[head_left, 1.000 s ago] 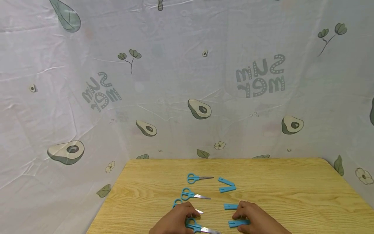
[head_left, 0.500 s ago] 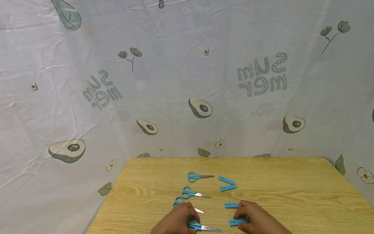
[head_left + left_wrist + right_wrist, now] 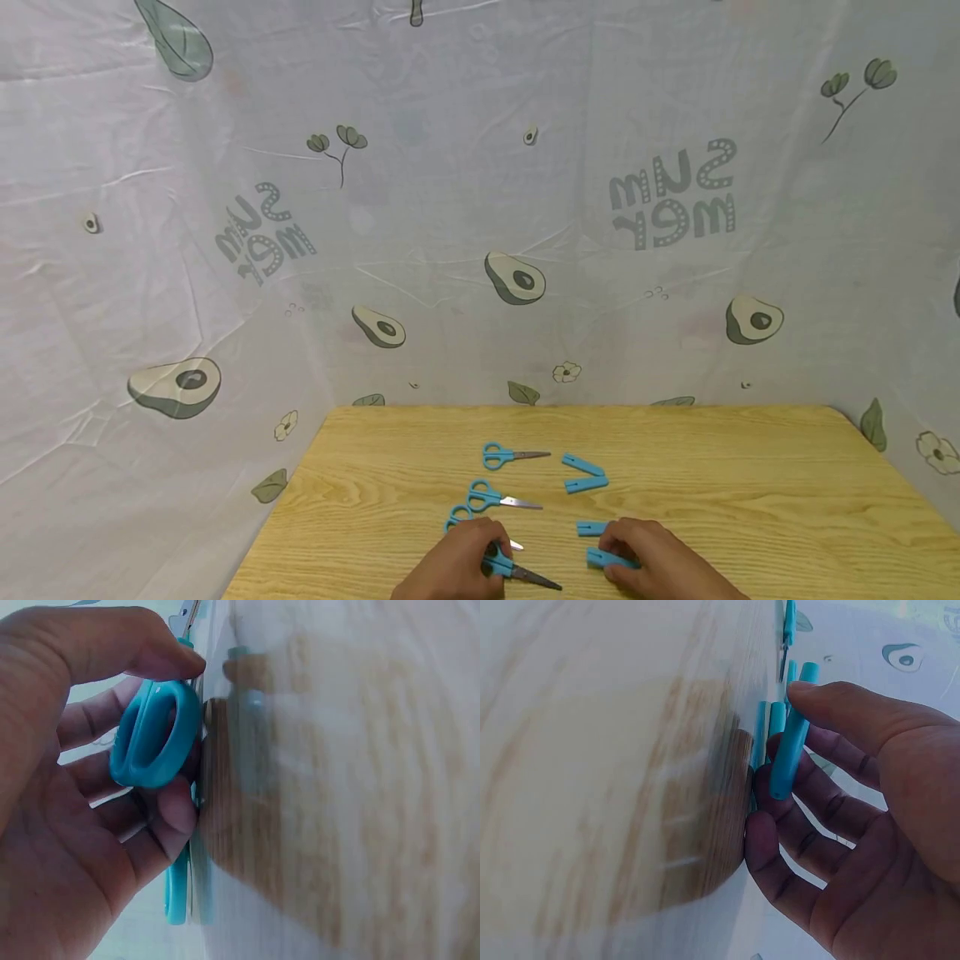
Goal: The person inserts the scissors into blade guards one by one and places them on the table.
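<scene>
My left hand point(image 3: 457, 560) pinches a pair of scissors point(image 3: 498, 562) by its blue handle, with the bare blades pointing right and slightly toward me. In the left wrist view the thumb and fingers close on the handle loops point(image 3: 180, 735), just off the table. Across from it, my right hand point(image 3: 651, 557) pinches a blue slotted blade cover point(image 3: 602, 557) between thumb and fingers. The right wrist view shows this cover point(image 3: 791, 742) tilted and raised over the tabletop. A gap separates the scissor tip from the cover.
More blue-handled scissors point(image 3: 495, 456) lie in a column at the left, one partly behind my left hand. Two blade covers point(image 3: 585, 483) form a V farther back; another point(image 3: 591, 528) lies by my right fingers. A patterned sheet point(image 3: 450, 208) hangs behind the wooden table point(image 3: 750, 483).
Both hands have picked up their things: the scissors are tilted and their blades look darker, and the right hand's blade cover has risen and tipped. The other scissors and covers lie as before.
</scene>
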Tool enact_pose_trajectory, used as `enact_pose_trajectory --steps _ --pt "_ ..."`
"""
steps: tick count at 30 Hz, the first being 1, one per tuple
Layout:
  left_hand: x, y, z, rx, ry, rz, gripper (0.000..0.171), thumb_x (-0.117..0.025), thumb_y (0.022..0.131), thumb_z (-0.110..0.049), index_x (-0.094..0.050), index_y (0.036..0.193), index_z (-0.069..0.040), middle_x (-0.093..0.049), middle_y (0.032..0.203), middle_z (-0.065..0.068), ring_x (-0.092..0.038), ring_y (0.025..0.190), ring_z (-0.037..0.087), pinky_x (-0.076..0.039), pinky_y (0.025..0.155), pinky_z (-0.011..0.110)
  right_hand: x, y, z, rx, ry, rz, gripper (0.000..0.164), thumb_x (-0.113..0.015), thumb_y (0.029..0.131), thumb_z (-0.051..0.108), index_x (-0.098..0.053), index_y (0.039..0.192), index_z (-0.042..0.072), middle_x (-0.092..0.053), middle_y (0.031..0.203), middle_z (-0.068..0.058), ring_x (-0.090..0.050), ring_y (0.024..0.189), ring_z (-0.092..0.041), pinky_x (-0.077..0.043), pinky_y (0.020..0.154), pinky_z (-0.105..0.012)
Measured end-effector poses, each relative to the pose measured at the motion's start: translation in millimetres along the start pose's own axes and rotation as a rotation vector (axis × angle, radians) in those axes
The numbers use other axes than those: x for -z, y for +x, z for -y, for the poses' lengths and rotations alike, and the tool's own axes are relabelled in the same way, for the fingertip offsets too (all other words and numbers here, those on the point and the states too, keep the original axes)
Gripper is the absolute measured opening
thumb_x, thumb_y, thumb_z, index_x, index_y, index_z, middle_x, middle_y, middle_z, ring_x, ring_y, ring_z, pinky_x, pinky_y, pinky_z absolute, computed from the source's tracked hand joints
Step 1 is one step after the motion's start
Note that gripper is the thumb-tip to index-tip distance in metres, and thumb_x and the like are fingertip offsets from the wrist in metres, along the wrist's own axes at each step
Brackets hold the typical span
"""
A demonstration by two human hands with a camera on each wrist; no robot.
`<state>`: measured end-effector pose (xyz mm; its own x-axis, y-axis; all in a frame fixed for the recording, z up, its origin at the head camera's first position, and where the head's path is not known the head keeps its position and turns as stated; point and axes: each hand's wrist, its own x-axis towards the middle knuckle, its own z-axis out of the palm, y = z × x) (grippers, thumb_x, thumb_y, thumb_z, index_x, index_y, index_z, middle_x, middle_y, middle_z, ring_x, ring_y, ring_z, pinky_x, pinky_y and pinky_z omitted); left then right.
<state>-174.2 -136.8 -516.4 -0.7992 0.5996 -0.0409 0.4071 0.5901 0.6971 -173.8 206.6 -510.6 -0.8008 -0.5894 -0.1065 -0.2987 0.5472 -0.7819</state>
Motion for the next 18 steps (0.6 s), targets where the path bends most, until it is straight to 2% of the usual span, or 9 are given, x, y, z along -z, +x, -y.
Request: enact_pose_trajectory --steps 4,9,14,18 --pt "1.0 0.3 0.5 -0.008 -0.066 -0.015 0.019 -0.077 0.089 -0.003 -0.071 0.1 -0.018 -0.061 0.083 -0.017 -0.049 0.07 -0.004 -0.048 0.07 0.016 0.4 0.1 -0.8 -0.007 0.008 -0.002 0.013 -0.077 0.101 0.019 -0.071 0.111 0.013 -0.07 0.107 0.005 -0.057 0.087 0.004 -0.052 0.074 -0.024" --pt "4.8 -0.4 2.5 -0.055 -0.055 -0.031 0.016 -0.079 0.094 -0.01 -0.072 0.105 -0.019 -0.067 0.093 -0.019 -0.056 0.078 -0.008 -0.052 0.074 0.016 0.6 -1.0 -0.6 -0.003 0.023 0.003 0.012 -0.076 0.101 0.02 -0.071 0.111 0.014 -0.07 0.101 0.007 -0.057 0.082 0.001 -0.05 0.07 -0.024" --pt "5.6 0.1 6.0 -0.034 -0.184 -0.036 0.015 -0.083 0.095 -0.014 -0.074 0.107 -0.02 -0.075 0.098 -0.012 -0.063 0.086 -0.006 -0.055 0.077 0.018 1.8 -0.8 0.2 -0.008 0.021 -0.002 0.017 -0.077 0.101 0.021 -0.073 0.116 0.015 -0.072 0.105 0.005 -0.06 0.085 0.001 -0.052 0.072 -0.025" --pt "5.6 1.2 8.9 -0.027 -0.291 -0.045 0.011 -0.082 0.096 -0.015 -0.075 0.105 -0.016 -0.073 0.094 -0.009 -0.061 0.08 -0.005 -0.054 0.073 0.017 3.4 0.0 0.1 -0.011 0.008 -0.012 0.021 -0.078 0.1 0.023 -0.074 0.119 0.015 -0.074 0.111 0.001 -0.063 0.09 0.001 -0.054 0.074 -0.026"
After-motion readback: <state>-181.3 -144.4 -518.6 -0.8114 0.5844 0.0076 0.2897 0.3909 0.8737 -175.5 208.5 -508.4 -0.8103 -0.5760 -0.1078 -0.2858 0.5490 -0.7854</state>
